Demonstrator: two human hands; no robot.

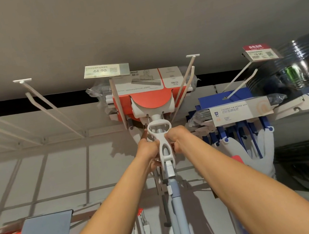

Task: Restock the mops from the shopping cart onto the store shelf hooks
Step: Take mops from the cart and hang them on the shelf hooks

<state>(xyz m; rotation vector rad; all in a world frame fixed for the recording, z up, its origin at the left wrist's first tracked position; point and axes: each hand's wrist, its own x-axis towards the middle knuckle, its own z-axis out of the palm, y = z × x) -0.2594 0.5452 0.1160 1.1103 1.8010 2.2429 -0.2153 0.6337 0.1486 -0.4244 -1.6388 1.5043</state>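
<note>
The mop [160, 136] is held overhead, its long axis running up from the pole to the head. The white handle frame is gripped by the left hand [148, 148] and right hand [176, 138] from opposite sides, equally near. The head sits directly above, among the hooks [118, 102] beneath the price tag [105, 70]; whether it is seated cannot be told.

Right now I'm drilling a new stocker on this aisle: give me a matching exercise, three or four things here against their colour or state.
Things:
1. Mop head sleeve
2. Left hand
3. Foldable sponge mops
4. Hook

States:
A. Bare, nothing hanging
B. Blue frames, right of centre
C. Orange-red and white card
D. Grips the white wringer handle

Pairs: 1-C, 2-D, 3-B, 4-A
</note>
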